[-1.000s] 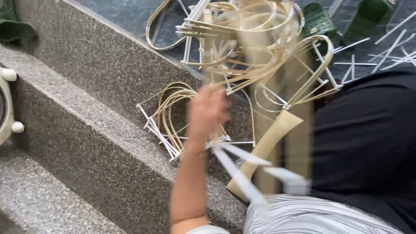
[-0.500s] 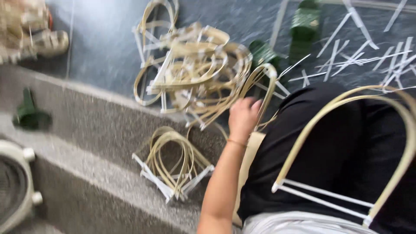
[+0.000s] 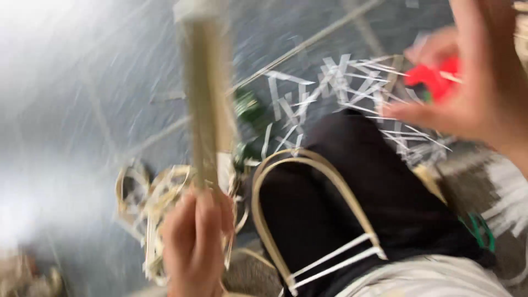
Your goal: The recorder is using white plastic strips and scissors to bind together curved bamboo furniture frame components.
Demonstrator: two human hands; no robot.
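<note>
The view is heavily blurred. My left hand (image 3: 192, 247) at the bottom left is closed around a flat pale bamboo strip (image 3: 206, 110) that stands upright in front of the camera. A bent bamboo arch (image 3: 291, 157), tied across its ends with white strips, rests on my black-trousered lap (image 3: 352, 165). My right hand (image 3: 484, 82) is raised at the top right with its fingers apart. A red object (image 3: 434, 77) lies right by its fingers, and I cannot tell whether the hand holds it.
A pile of bent bamboo loops (image 3: 154, 203) lies on the dark floor behind my left hand. White strips (image 3: 330, 88) are scattered on the floor beyond my knee. A green sandal (image 3: 247, 110) lies near them, and a green item (image 3: 478, 231) sits at my right side.
The camera has swung sharply. My left hand has left the loop pile and now holds a bamboo strip upright. My right hand has come into view at the top right.
</note>
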